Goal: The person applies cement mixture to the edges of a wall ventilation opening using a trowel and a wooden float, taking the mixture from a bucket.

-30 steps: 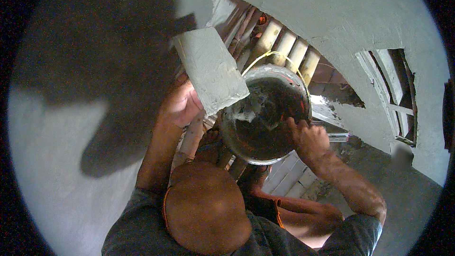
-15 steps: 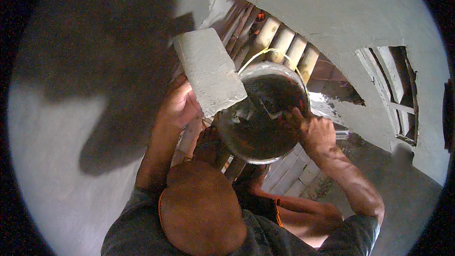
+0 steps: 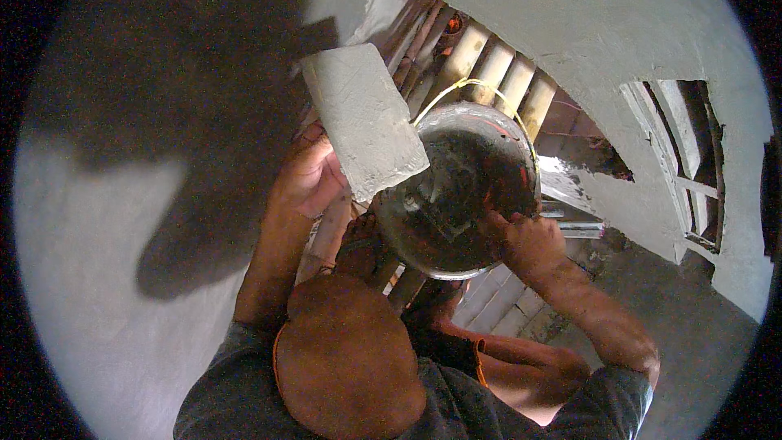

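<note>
My left hand [image 3: 308, 175] is closed at the underside of a grey, mortar-smeared rectangular plastering float [image 3: 366, 122]. Its flat face is turned up and its handle is hidden beneath. To its right stands a round dark bucket [image 3: 391, 236] with a pale rim and a yellow handle [image 3: 509, 102]; wet dark mix lies low inside. My right hand [image 3: 529, 244] reaches over the bucket's right side, fingers curled round a trowel. The trowel's pointed blade [image 3: 452, 226] shows only dimly against the mix, and its handle is mostly hidden by the fingers.
Bamboo poles [image 3: 489, 65] form a slatted platform under and behind the bucket. A grey plastered wall [image 3: 98, 220] rises at the left, shadowed above. Another wall [image 3: 595, 24] with a framed opening [image 3: 688, 155] stands at the right. Bricks [image 3: 505, 301] show below the platform.
My right hand has moved a little left and nearer to me within the bucket, with the trowel. My left hand keeps the float almost in place; the view has shifted slightly.
</note>
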Available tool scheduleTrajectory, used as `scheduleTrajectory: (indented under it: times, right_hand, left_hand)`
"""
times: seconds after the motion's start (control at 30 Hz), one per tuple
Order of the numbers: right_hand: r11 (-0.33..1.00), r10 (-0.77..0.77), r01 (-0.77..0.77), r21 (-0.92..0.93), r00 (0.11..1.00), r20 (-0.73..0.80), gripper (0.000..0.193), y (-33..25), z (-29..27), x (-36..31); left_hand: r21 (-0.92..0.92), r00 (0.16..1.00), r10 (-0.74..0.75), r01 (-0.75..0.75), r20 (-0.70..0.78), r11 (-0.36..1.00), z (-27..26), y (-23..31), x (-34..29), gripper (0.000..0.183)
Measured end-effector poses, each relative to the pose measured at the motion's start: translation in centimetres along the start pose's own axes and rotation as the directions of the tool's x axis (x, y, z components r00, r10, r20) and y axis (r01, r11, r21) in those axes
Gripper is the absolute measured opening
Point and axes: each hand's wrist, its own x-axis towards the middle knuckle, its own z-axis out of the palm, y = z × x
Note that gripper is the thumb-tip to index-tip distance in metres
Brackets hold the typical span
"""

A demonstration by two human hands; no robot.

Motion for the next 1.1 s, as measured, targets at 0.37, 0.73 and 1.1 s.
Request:
scheduleTrajectory:
  times: [0.37,0.73,1.1]
  right_hand:
    - [0.752,-0.067,-0.074,0.656,0.98,0.188,0.047,4.1,-2.1,-3.1]
    - [0.462,0.105,0.269,0.845,0.93,-0.353,0.044,4.5,8.6,-9.7]
    - [0.779,0.551,-0.031,0.627,0.511,-0.66,0.034,11.5,4.6,-18.1]
  left_hand:
    - [0.699,0.924,0.289,-0.379,0.251,0.607,2.0,0.1,-1.0,0.056]
    - [0.656,0.974,0.225,-0.193,0.036,0.73,3.9,1.2,0.4,0.055]
    - [0.772,0.97,0.237,-0.194,0.058,0.605,7.5,0.4,1.0,0.055]
